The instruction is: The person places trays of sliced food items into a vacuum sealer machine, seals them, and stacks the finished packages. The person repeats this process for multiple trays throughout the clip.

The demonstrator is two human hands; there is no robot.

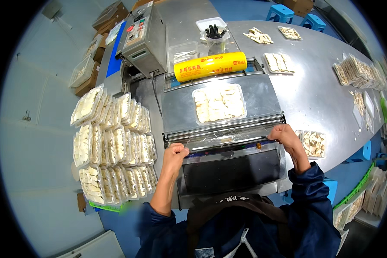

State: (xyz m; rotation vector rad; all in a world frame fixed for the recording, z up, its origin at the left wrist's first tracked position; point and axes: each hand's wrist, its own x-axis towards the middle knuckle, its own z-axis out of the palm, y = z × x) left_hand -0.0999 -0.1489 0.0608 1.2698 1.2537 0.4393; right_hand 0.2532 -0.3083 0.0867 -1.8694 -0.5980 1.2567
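Observation:
My left hand (173, 157) and my right hand (285, 136) are both closed, pinching the two ends of a clear sheet of cling film (232, 136). The film stretches between them over the front rollers of a metal tray-wrapping machine (176, 116). Just beyond, a clear plastic tray (219, 103) packed with pale sliced pieces, perhaps mushroom, lies on the machine's flat top. A yellow roll of film (210, 67) rests across the back of the machine. Below my hands is the dark heating plate (232, 172).
Wrapped trays (112, 150) stand stacked at the left. An open tray of slices (312, 144) sits by my right forearm. Farther off are a control box (144, 41), a tub of black-handled tools (215, 36), loose slices (259, 35) and more stacked trays (359, 72).

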